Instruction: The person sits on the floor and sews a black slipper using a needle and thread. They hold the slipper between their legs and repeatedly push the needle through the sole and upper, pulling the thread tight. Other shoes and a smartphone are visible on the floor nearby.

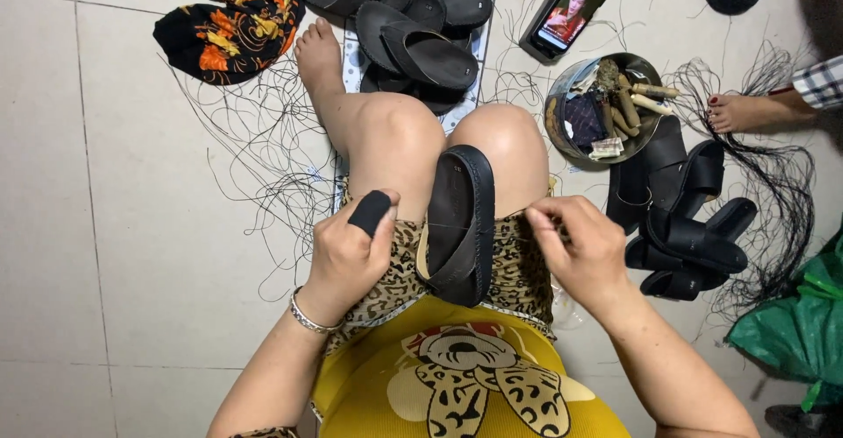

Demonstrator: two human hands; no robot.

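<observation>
Black sandal: stands on edge between the seated person's knees, sole turned left, strap side right, toe end far, heel end near, against the leopard-print skirt.

Thread: thin and dark, stretched taut across the sandal from hand to hand; barely visible against the sole.

Left hand: fingers pressed together in a fist around the thread end; one finger wears a black fabric guard.

Right hand: fingertips pinching the thread just right of the sandal, remaining fingers curled.

Surroundings: loose black thread scattered over the tiled floor; pile of black sandals far centre; more sandals at right; metal bowl of tools and oddments between them; phone with lit screen far right; patterned black-and-orange cloth far left; another person's foot at right edge; green bag near right.

Risks, as judged:
- Thread under a hard pull may snap or cut into the unguarded right fingers.
- Sandal is held only by knee pressure; an uneven tug could twist it out of place and slacken the stitch.
- Floor thread may tangle with the working strand.
</observation>
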